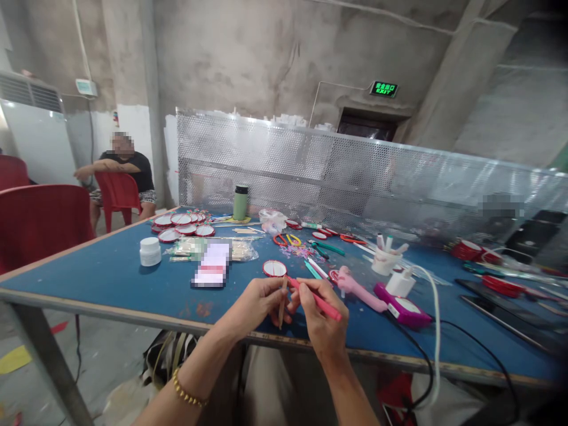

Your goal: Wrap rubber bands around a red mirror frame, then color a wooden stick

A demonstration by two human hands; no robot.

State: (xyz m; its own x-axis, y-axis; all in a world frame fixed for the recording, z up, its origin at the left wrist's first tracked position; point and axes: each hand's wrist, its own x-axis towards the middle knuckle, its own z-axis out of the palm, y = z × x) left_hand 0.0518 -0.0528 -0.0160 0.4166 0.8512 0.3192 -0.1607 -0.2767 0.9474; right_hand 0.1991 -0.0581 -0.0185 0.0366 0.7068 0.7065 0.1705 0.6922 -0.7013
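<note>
My left hand (260, 300) pinches a flat wooden stick (282, 305), held nearly upright over the table's front edge. In my right hand (323, 319) is a pinkish-red marker pen (326, 306), gripped like a pencil. The pen's tip end comes close to the top of the stick; whether they touch I cannot tell. Just beyond my hands lies a small round white disc with a red rim (275, 268). To the right of my right hand rests a pink glue gun (357, 288).
A phone (212, 264), a white jar (150, 252) and bagged sticks (242, 251) lie left. Scissors (293, 239), pliers (328, 247) and a pen cup (385, 260) stand or lie behind. Cables run from a purple power strip (403, 307). A person (137, 168) sits far left.
</note>
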